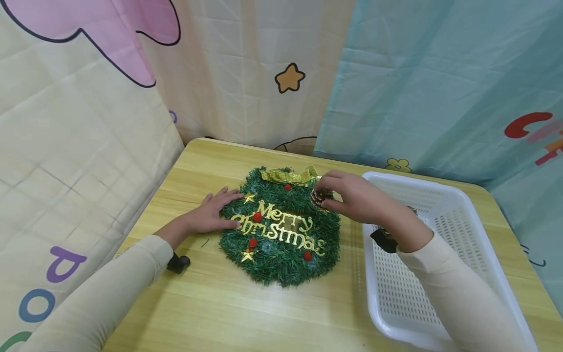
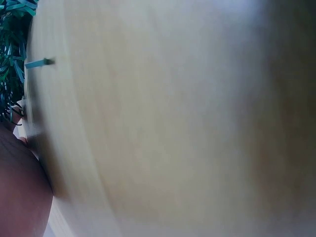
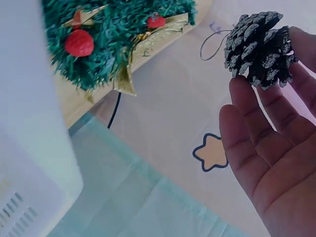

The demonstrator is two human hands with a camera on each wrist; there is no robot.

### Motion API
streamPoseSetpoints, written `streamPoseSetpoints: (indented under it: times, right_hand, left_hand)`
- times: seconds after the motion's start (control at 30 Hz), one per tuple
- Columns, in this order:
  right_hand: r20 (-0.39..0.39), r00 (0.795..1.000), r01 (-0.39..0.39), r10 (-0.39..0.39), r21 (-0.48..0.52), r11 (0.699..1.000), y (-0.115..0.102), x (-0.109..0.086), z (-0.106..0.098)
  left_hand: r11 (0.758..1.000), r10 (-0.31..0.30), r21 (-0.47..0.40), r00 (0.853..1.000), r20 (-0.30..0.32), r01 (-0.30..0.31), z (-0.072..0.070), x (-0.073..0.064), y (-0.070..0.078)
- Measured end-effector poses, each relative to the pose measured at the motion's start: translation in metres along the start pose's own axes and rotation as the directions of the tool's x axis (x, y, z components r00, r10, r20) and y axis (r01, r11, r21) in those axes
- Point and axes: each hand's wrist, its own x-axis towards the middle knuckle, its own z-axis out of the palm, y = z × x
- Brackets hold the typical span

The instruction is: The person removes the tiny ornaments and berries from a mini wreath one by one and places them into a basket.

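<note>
A green tinsel wreath [image 1: 281,266] lies on the table, with gold "Merry Christmas" lettering [image 1: 281,227], gold stars, red balls and a gold ribbon bow [image 1: 288,176]. At its left edge my left hand [image 1: 211,212] rests with the fingers spread, fingertips and thumb over the tinsel. Above the wreath's upper right, my right hand [image 1: 358,195] pinches a brown pine cone [image 1: 320,196] between thumb and fingers. The right wrist view shows this pine cone [image 3: 259,49] with pale-tipped scales and a thin hanging loop [image 3: 211,47].
A white perforated plastic basket [image 1: 373,283] stands on the right of the wooden table [image 1: 246,318], under my right forearm; something brown inside is partly hidden. A loose green tinsel bit [image 2: 38,63] lies near the wreath's left side. Printed curtains [image 1: 246,63] hang behind the table.
</note>
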Motion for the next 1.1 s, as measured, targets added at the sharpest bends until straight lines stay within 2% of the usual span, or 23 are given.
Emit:
streamPoseSetpoints:
  times: [0.33, 0.67, 1.1]
  right_hand:
    - [-0.018, 0.999, -0.04, 0.039, -0.035, 0.999, 0.011, -0.023, -0.008]
    - [-0.034, 0.997, -0.07, 0.067, -0.093, 0.993, 0.021, -0.061, -0.016]
    - [-0.004, 0.971, -0.237, 0.238, -0.115, 0.965, 0.039, -0.116, -0.009]
  left_hand:
    - [1.0, -0.004, 0.005, 1.0, 0.0, 0.004, -0.001, 0.0, 0.0]
    - [1.0, -0.009, 0.01, 1.0, 0.004, 0.009, 0.0, -0.002, -0.001]
    - [1.0, -0.002, 0.01, 1.0, 0.006, 0.002, 0.001, -0.001, -0.001]
